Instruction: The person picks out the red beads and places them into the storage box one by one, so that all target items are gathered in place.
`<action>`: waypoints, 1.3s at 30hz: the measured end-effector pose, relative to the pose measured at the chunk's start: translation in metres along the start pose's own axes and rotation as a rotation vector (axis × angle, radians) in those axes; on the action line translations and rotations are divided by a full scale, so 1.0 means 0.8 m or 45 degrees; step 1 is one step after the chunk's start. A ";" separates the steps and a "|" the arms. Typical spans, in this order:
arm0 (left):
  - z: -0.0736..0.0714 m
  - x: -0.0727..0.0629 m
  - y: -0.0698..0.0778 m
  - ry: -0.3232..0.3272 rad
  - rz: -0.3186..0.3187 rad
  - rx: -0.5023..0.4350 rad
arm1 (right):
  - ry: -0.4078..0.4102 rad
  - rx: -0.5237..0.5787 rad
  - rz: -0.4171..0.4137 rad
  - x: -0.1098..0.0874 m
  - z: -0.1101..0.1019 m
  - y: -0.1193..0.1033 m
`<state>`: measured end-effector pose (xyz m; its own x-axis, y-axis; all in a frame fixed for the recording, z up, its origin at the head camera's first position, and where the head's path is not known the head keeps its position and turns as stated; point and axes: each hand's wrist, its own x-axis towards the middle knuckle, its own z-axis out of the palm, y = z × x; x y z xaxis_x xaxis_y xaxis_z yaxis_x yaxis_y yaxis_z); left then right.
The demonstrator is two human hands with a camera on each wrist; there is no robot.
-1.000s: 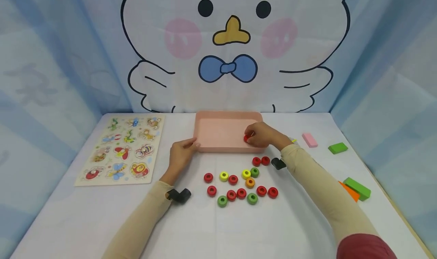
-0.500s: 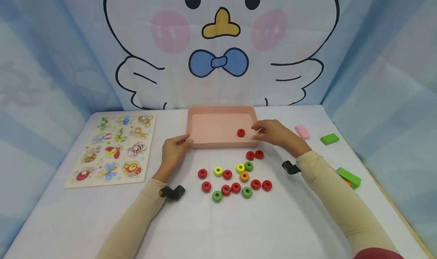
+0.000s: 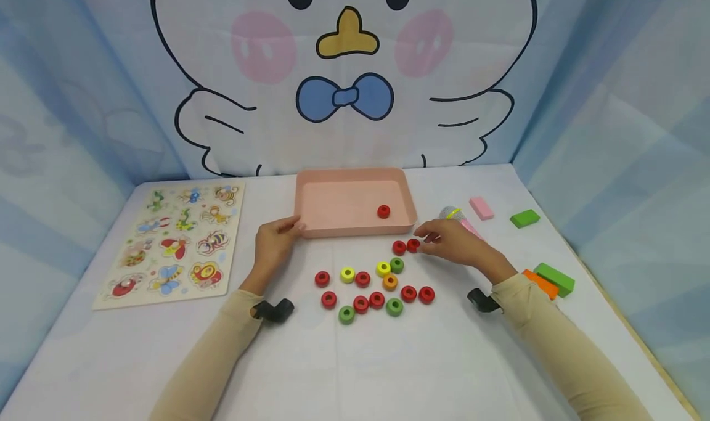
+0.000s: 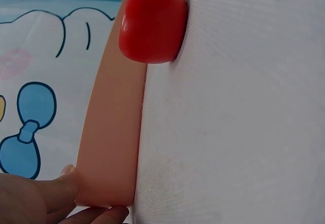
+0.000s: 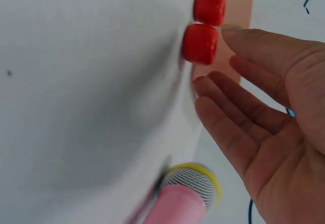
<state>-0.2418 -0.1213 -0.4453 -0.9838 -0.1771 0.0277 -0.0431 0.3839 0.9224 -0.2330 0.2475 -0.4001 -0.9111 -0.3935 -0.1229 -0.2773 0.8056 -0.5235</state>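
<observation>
My left hand [image 3: 273, 245] holds the front left corner of a shallow pink tray [image 3: 355, 231], its thumb at the rim and fingers at the side, as the left wrist view shows. One red bead [image 3: 383, 211] lies inside the tray. My right hand [image 3: 457, 242] is just right of a pair of red beads on the table, its fingers spread and nothing between them. The nearer red bead [image 5: 200, 43] sits close to the thumb tip in the right wrist view. Several red, green and yellow beads [image 3: 347, 275] and an orange bead [image 3: 390, 282] are scattered before the tray.
An insect picture board [image 3: 172, 242] lies at the left. A pink toy microphone [image 5: 177, 206] is behind my right hand. Further right are a pink block [image 3: 481, 208], green blocks [image 3: 524, 218] and an orange block [image 3: 540, 283]. A printed curtain [image 3: 344, 137] stands behind the table.
My right hand has let go of a red bead in the tray, then moved out to the right and back toward the pair of red beads. The left hand stays on the tray corner.
</observation>
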 end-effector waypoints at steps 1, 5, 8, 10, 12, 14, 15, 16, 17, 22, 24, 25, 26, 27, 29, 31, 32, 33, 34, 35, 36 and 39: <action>0.000 0.001 0.000 -0.001 -0.005 -0.003 | -0.002 0.002 0.002 0.001 0.003 0.001; 0.000 0.001 0.000 -0.014 -0.019 -0.005 | -0.003 -0.020 -0.016 0.006 0.012 0.005; 0.000 0.000 0.000 -0.023 -0.016 -0.002 | 0.000 -0.039 -0.033 0.007 0.015 0.006; -0.001 0.000 -0.001 -0.024 -0.007 0.000 | -0.004 -0.050 -0.048 0.008 0.016 0.005; -0.001 -0.001 -0.001 -0.018 -0.001 0.000 | -0.009 -0.055 -0.047 0.009 0.016 0.004; -0.002 0.000 -0.002 -0.013 0.005 0.005 | -0.019 -0.058 -0.044 0.009 0.014 0.002; -0.002 0.000 -0.002 -0.012 0.007 0.007 | -0.023 -0.059 -0.043 0.010 0.012 0.000; -0.002 0.000 -0.002 -0.011 0.006 0.006 | -0.025 -0.060 -0.033 0.010 0.009 -0.002; -0.002 0.000 -0.002 -0.011 0.006 0.009 | -0.030 -0.056 -0.032 0.010 0.006 -0.004; -0.002 0.001 -0.003 -0.015 -0.003 0.004 | -0.025 -0.066 -0.056 0.017 -0.012 -0.016; -0.001 0.001 -0.003 -0.017 0.000 -0.004 | -0.012 -0.064 -0.079 0.024 -0.017 -0.021; -0.002 0.001 -0.003 -0.013 -0.002 -0.006 | -0.007 -0.058 -0.085 0.031 -0.018 -0.024; -0.003 0.001 -0.003 -0.009 0.001 -0.010 | -0.005 -0.054 -0.093 0.039 -0.019 -0.029; -0.004 0.000 -0.003 -0.004 -0.002 -0.014 | -0.005 -0.043 -0.097 0.048 -0.019 -0.034; -0.005 0.001 -0.002 0.007 -0.003 -0.016 | -0.008 -0.050 -0.122 0.068 -0.020 -0.045; -0.005 0.001 -0.002 0.017 -0.001 -0.019 | -0.022 -0.069 -0.138 0.091 -0.023 -0.056; -0.004 0.001 -0.002 0.018 0.002 -0.019 | -0.028 -0.076 -0.153 0.102 -0.024 -0.060; -0.004 0.001 -0.002 0.020 0.004 -0.019 | -0.034 -0.081 -0.164 0.114 -0.025 -0.064; -0.003 0.001 -0.003 0.019 0.007 -0.020 | -0.041 -0.085 -0.171 0.125 -0.027 -0.066; -0.002 0.001 -0.003 0.014 0.008 -0.020 | -0.049 -0.087 -0.169 0.136 -0.027 -0.067; -0.001 0.001 -0.004 0.010 0.009 -0.025 | -0.055 -0.081 -0.162 0.147 -0.027 -0.066; 0.000 0.001 -0.006 0.003 0.022 -0.036 | -0.067 -0.062 -0.112 0.175 -0.026 -0.060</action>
<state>-0.2423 -0.1233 -0.4499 -0.9839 -0.1728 0.0448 -0.0210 0.3613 0.9322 -0.3536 0.1625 -0.3748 -0.8658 -0.4850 -0.1233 -0.3708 0.7871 -0.4929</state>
